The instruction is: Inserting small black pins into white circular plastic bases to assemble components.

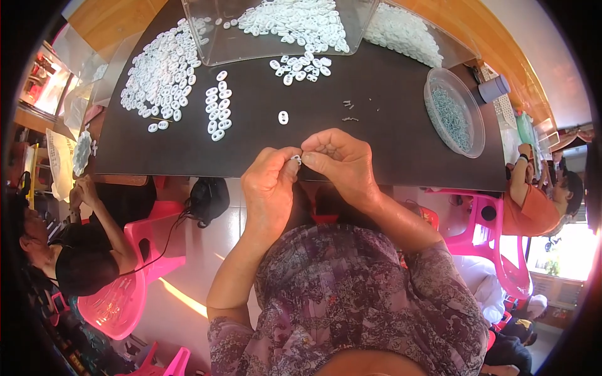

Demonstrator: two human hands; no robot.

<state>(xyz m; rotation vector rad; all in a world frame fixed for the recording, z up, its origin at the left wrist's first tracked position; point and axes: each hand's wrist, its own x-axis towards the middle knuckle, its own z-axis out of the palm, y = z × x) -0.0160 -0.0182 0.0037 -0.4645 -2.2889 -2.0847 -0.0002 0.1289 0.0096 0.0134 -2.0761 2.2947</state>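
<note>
My left hand [268, 188] is closed at the table's near edge, pinching a small white oval plastic piece [297, 160] between thumb and finger. Against the piece comes my right hand [346, 164], thumb and forefinger pressed together; whatever lies in that pinch is too small to make out. Just beyond my hands one white oval piece with two holes [283, 118] lies alone. Left of it, similar pieces stand in a neat double column [219, 108]. A few tiny grey metal bits, perhaps springs, [350, 119] lie on the dark table [382, 147] to the right.
A large heap of white pieces [160, 78] covers the far left. Behind, a clear bin [216, 57] holds more, with a loose cluster [302, 67] before it. A round clear tub [480, 135] contains bluish metal parts. People sit at both sides near pink chairs [119, 301].
</note>
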